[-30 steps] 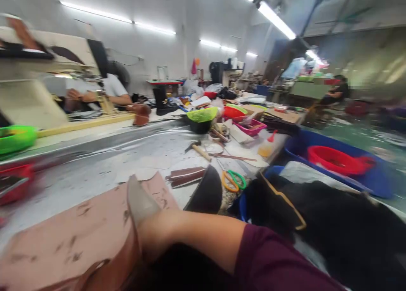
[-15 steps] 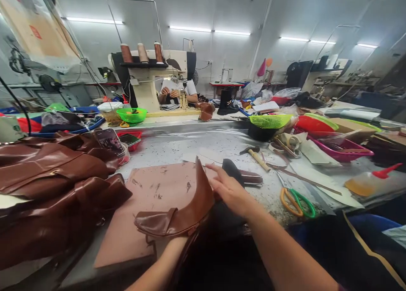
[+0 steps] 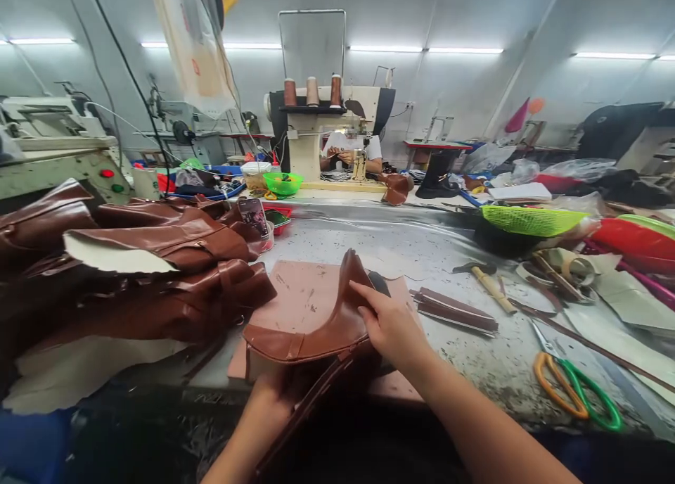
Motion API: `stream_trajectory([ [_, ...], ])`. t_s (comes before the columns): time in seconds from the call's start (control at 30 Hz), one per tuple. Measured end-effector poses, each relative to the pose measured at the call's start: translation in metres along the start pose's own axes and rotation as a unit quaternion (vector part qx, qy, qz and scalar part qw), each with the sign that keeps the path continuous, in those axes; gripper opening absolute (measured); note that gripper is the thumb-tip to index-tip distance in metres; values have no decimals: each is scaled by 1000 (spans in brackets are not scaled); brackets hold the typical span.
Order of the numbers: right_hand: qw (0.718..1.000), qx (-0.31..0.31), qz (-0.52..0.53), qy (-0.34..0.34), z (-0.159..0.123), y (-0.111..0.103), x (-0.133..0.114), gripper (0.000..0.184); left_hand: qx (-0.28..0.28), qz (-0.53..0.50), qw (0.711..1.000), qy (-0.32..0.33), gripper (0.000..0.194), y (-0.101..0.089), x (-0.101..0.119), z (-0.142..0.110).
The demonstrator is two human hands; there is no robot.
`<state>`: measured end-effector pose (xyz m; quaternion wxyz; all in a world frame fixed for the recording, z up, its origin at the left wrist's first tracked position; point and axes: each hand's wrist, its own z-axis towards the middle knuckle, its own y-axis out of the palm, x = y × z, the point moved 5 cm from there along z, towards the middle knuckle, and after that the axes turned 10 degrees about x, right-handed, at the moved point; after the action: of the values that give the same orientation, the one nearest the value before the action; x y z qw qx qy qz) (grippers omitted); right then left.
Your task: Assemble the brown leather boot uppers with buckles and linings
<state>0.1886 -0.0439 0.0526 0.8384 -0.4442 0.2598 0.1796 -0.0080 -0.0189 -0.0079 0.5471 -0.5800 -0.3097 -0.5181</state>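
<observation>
A brown leather boot upper (image 3: 321,329) stands curved over a pinkish work board (image 3: 300,294) at the table's near edge. My right hand (image 3: 393,329) grips its right side, thumb and fingers pinched on the leather. My left hand (image 3: 268,403) holds the upper from below at its near edge, its fingers mostly hidden behind the leather. A dark piece (image 3: 380,281) lies just behind the upper.
A pile of brown boot uppers (image 3: 131,273) fills the left, with a phone (image 3: 254,217) behind it. A hammer (image 3: 488,283), leather strips (image 3: 453,311) and orange-green scissors (image 3: 574,389) lie to the right. Baskets (image 3: 530,220) stand at the back right; a person sits at a sewing machine (image 3: 327,129).
The view has swung left from the right side of the room to the table. My right hand went from resting open on the upper to pinching it; the pile of uppers came into view.
</observation>
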Motion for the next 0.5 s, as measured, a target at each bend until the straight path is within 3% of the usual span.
stream_trajectory([
  [0.13,999,-17,-36,-5,11,10,-4,47,-1,30,997,-77,38,-24,-22,-13],
  [0.2,999,-17,-42,-9,16,11,-2,46,-2,-61,986,-157,41,-30,-37,-17],
  [0.27,998,-18,-51,-18,19,12,-2,45,20,-175,957,-230,42,-30,-53,-19],
  [0.37,996,17,-76,-54,13,15,-17,39,52,-239,936,-255,47,-24,-71,-18],
  [0.43,977,46,-73,-193,-4,22,-49,31,48,-216,946,-236,49,-19,-76,-16],
  [0.47,951,37,-57,-302,-19,30,-69,27,42,-192,955,-221,48,-17,-76,-15],
  [0.5,910,-15,-29,-414,-37,41,-88,24,36,-164,964,-206,46,-18,-75,-13],
])
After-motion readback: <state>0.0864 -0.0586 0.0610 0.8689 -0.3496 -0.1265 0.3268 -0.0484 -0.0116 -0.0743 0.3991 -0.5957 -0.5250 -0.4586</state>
